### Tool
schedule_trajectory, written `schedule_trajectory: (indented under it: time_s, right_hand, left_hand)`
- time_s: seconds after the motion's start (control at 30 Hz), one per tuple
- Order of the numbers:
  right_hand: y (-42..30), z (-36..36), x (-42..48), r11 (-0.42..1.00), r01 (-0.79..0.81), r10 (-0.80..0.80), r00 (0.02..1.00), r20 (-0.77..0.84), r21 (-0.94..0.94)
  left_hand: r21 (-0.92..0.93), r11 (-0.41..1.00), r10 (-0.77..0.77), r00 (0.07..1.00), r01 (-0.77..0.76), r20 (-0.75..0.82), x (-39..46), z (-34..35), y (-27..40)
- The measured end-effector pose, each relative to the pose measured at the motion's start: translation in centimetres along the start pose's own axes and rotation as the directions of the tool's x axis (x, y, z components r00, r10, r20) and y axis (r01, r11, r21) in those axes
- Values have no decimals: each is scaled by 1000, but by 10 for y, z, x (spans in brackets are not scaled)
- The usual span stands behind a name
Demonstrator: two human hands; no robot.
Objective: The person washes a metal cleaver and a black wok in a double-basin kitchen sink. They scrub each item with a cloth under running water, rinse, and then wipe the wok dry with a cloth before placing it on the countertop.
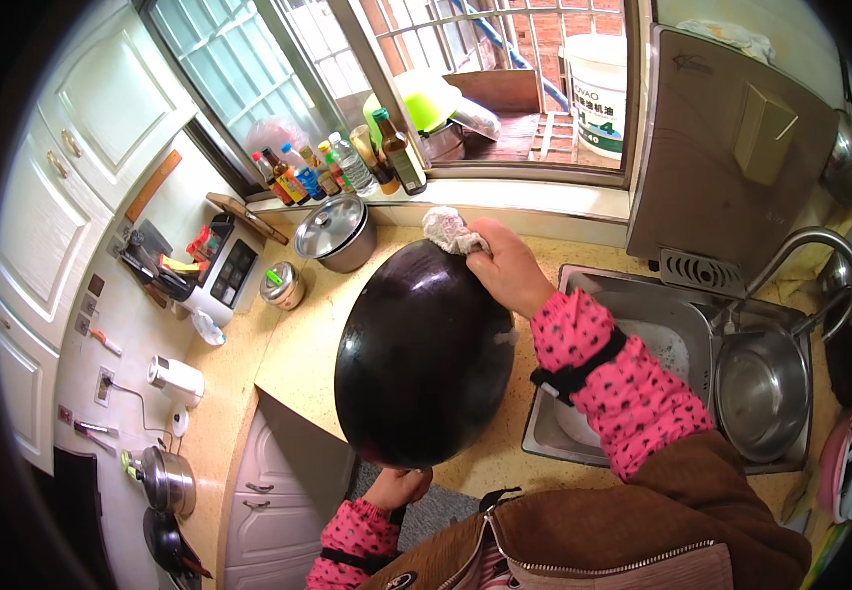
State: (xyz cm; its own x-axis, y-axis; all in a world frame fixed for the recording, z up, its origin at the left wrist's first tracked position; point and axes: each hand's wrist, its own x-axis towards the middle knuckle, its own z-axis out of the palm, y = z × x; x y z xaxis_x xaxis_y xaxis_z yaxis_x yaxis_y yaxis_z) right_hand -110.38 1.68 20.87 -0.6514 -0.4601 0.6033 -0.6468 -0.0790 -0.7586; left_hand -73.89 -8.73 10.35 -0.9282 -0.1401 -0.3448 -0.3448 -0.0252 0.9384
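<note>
A large dark wok (422, 354) is held tilted in front of me, its dark rounded face towards the camera, over the speckled yellow countertop (300, 354). My left hand (399, 487) grips it at its lower edge; the handle itself is mostly hidden. At the wok's upper edge my right hand (503, 265) holds a crumpled whitish cloth (449, 230) against the rim. Both forearms wear pink patterned sleeves with black bands. To the right of the wok is a steel double sink (618, 276), with suds in its larger basin.
A metal basin (762, 391) sits in the smaller sink bowl under the curved faucet (813, 236). Behind the wok stand a lidded pot (337, 236), a lidded jar (282, 286) and several bottles (402, 155) on the sill. A kettle (177, 380) and steel pot (168, 479) line the left counter.
</note>
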Motion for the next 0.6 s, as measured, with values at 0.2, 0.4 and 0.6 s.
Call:
schedule_trajectory:
  time_s: [0.2,0.4,0.6]
  right_hand:
    - [-76,0,-16,938,306,-302,952,51,-160]
    - [-130,36,-78,768,593,-543,803,245,-241]
    - [-98,49,-161,771,636,-563,705,431,-35]
  left_hand:
    - [-25,999,-47,992,45,-118,7,27,35]
    - [-201,978,-99,976,59,-196,15,38,48]
    - [-444,888,-268,921,122,-284,5,44,48]
